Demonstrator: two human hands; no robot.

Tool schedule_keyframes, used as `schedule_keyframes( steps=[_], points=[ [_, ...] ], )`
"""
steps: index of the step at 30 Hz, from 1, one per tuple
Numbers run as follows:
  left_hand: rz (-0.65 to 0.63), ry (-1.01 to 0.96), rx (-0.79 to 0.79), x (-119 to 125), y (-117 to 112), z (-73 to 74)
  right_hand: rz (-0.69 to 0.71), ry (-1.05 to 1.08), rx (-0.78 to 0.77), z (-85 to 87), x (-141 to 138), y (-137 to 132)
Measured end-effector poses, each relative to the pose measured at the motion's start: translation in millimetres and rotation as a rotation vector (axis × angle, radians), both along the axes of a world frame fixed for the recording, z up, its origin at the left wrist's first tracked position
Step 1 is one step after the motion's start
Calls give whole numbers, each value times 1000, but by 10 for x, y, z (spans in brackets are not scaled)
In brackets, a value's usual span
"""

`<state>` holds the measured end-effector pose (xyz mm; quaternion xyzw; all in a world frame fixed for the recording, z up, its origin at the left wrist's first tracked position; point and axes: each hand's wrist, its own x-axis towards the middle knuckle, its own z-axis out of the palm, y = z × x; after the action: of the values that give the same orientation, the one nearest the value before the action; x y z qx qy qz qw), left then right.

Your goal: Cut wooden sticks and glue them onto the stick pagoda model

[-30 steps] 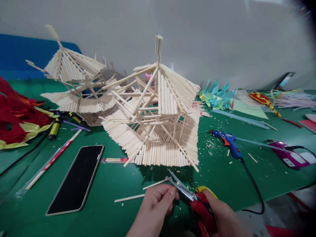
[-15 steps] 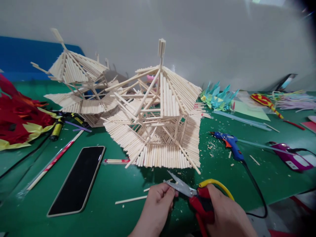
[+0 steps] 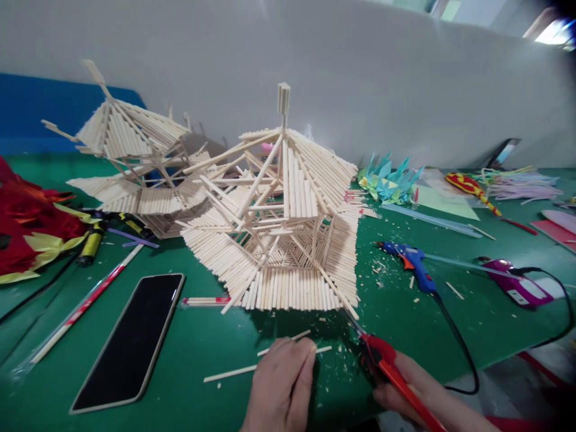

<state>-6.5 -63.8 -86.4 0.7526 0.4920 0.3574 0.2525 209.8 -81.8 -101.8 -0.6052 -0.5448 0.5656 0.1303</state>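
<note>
My left hand is closed near the front of the table, its fingers pressed on a thin wooden stick whose end pokes out past the thumb. Another thin stick runs just behind the knuckles. My right hand grips red-handled scissors, seen edge-on. Their blades point up and left, by the front corner of a pagoda-like model built of wooden sticks. The model stands upright in the middle, with two tiers of slatted roof and part of its upper roof unfilled.
A second stick model stands behind on the left. A phone and a wrapped stick packet lie at left, beside red paper craft. On the right are a blue glue gun, its cable, and a purple power strip. Small offcuts litter the table.
The open scissors have left my left hand's fingertips, turned edge-on and moved up beside the model's corner. My left hand has turned knuckles-up and lowered slightly. The whole view has shifted a little.
</note>
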Motion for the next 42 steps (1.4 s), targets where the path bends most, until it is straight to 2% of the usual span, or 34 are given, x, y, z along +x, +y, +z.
schedule_keyframes(
  steps=[2, 5, 8, 11, 14, 18, 23, 27, 31, 33, 35, 39, 42],
  points=[
    [5, 110, 81, -52, 56, -94, -20, 51, -69, -103, 32, -38],
    [72, 217, 82, -89, 161, -176, -20, 70, -104, -142, 20, -80],
    [98, 239, 101, -52, 209, -132, -29, 91, -104, -107, -30, -80],
    [97, 112, 133, 49, 204, -30, -23, 131, -93, -52, -73, -54],
    [104, 42, 158, 158, 201, 36, 17, 167, -63, 52, -79, -40],
    [106, -2, 167, 224, 207, 48, 65, 9, 32, 283, -68, -66],
    [85, -72, 105, 219, 174, 67, 81, -141, 50, 523, -116, -52],
    [170, -117, 24, 128, 174, 86, 103, -239, 76, 597, -90, 4],
    [311, -156, -48, -135, 190, 37, 53, -398, 92, 522, 106, 30],
    [356, -182, -79, -272, 176, -7, 33, -564, 195, 413, 260, 48],
    [380, -204, -100, -360, 148, -51, 76, -742, 357, 281, 428, 81],
    [378, -203, -101, -359, 106, -108, 233, -935, 605, 121, 733, 199],
    [367, -173, -15, -303, 124, -154, 181, -1027, 670, 188, 856, 278]
  ],
)
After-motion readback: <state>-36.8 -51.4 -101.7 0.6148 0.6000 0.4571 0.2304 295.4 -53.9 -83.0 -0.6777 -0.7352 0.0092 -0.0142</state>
